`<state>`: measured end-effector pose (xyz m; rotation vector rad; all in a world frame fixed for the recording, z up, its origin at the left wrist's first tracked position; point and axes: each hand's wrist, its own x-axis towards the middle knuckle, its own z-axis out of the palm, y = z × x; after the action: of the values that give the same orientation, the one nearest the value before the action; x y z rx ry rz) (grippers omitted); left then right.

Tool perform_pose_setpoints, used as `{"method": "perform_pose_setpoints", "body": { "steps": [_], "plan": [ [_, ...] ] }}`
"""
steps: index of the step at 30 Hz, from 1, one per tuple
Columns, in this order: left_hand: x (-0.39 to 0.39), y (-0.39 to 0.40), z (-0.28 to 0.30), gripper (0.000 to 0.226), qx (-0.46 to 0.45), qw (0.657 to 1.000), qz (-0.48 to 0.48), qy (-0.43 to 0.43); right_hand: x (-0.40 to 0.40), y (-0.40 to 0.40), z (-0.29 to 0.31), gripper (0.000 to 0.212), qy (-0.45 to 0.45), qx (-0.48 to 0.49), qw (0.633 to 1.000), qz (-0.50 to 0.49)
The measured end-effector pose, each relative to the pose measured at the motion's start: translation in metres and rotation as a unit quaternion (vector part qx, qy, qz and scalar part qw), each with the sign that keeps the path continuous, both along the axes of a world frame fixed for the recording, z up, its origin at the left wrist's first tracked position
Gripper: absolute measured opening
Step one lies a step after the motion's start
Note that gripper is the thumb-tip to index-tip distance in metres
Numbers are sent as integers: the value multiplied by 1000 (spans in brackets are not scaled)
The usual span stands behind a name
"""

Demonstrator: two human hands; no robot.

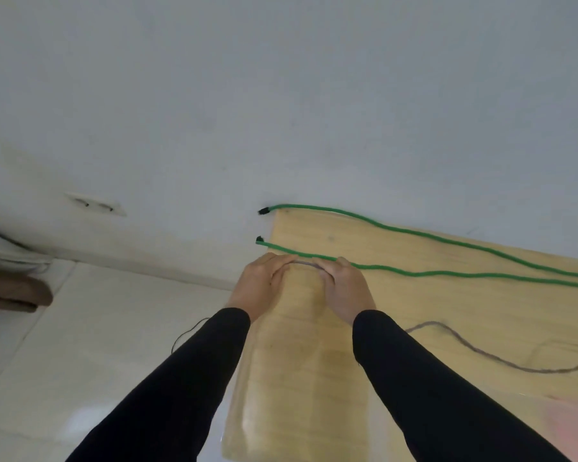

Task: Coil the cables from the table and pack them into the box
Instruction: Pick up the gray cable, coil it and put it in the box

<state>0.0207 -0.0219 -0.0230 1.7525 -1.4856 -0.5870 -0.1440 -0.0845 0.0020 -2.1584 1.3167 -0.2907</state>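
A thin grey-brown cable [306, 263] arches between my two hands above the wooden table [431, 308]. My left hand [261, 286] is shut on one part of it and my right hand [342, 288] on another. More of the same cable [488, 356] trails in a loose curve over the table to the right. Two green cables lie stretched across the far side of the table, one [414, 231] behind the other [414, 273], each with a black tip hanging past the left edge. No box is in view.
A white wall rises right behind the table, with a socket plate [95, 205] low at the left. Pale floor tiles lie left of the table, where a thin black wire [187, 335] dangles. Brown and white cloth [10, 281] sits at the far left.
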Motion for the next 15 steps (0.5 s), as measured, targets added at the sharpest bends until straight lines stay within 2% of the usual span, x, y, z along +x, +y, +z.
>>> {"method": "perform_pose_setpoints", "body": {
  "steps": [4,6,12,15],
  "plan": [
    [12,-6,23,33,3,998,35,50,-8,-8,41,30,-66,6,998,14],
    [14,-2,30,36,12,997,51,64,-14,-13,63,28,-69,15,997,35],
    [6,17,26,48,-5,996,81,40,-14,-11,74,28,-48,40,994,88],
    [13,21,29,52,-62,991,120,-11,-9,-4,60,29,-77,66,991,84]
  ]
}}
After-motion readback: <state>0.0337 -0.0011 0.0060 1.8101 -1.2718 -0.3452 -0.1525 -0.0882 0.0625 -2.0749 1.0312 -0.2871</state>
